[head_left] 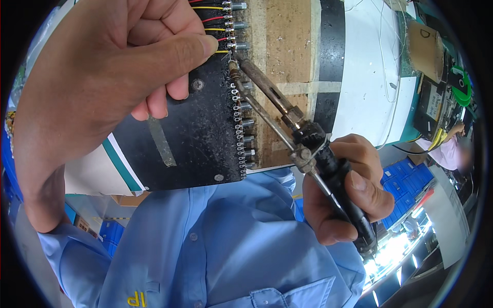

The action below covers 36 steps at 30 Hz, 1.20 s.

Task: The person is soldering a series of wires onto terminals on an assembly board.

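Observation:
My left hand [128, 66] is closed in a pinch on a yellow wire [223, 51], whose end lies at a row of small metal connectors [247, 123] along the edge of a black fixture plate [197, 138]. In a closed grip, my right hand [354, 192] holds a soldering iron [267, 87] with a thin solder-feed tube [269, 120] clamped alongside. Its tip is at the connector by the yellow wire's end; whether they touch is too small to tell. Farther up the row, red wires [214, 19] and yellow wires sit at their connectors. Lower connectors have bare terminals.
Right of the connectors lies a stained brown board [287, 46] with tape strips, then a black strip [332, 51] and white surface [364, 77]. Thin pale wires and a cardboard piece [425, 50] are at upper right. Blue bins [405, 187] and another person [444, 154] are farther right.

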### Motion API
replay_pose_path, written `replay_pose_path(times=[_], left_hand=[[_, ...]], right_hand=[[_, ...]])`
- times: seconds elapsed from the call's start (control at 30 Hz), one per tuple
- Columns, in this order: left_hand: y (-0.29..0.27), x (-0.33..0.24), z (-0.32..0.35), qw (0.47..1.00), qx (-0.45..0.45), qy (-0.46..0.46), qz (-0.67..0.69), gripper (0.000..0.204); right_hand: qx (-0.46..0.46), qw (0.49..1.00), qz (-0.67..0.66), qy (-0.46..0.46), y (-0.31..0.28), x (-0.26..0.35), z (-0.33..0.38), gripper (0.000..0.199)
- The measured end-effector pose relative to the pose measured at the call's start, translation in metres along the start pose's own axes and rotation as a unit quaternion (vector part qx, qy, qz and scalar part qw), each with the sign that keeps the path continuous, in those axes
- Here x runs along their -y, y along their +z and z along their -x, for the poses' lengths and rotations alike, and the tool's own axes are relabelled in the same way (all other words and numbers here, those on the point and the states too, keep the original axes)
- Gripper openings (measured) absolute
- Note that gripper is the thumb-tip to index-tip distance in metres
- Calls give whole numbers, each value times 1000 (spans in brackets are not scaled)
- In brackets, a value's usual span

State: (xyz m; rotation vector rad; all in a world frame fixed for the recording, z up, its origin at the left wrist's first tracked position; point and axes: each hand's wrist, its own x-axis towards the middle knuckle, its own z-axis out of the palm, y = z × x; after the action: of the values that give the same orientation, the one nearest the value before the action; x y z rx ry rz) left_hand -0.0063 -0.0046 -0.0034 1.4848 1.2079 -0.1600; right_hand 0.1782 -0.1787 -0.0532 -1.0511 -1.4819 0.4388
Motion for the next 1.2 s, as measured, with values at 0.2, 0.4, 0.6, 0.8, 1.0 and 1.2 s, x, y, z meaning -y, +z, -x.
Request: replay_pose_path(times=[0.2,0.4,0.6,0.8,1.0,1.2], left_hand=[[1,-1,0,1000,3,-3,9,18],[0,0,0,1000,7,-5,12,18],[1,-1,0,1000,3,-8,7,17],[4,-5,1,1000,-4,8,13,16],[15,-15,17,995,-48,90,13,16],[16,0,39,985,-91,142,18,17]], right_hand=[[-4,1000,-9,-1,-1,0,0,53],[20,1000,-13,4,-5,-1,0,52],[-24,998,-35,43,-7,6,7,51],[-148,987,-61,-9,2,-4,3,52],[-242,967,-61,-43,9,-8,3,54],[-205,978,-6,26,-2,-6,14,57]])
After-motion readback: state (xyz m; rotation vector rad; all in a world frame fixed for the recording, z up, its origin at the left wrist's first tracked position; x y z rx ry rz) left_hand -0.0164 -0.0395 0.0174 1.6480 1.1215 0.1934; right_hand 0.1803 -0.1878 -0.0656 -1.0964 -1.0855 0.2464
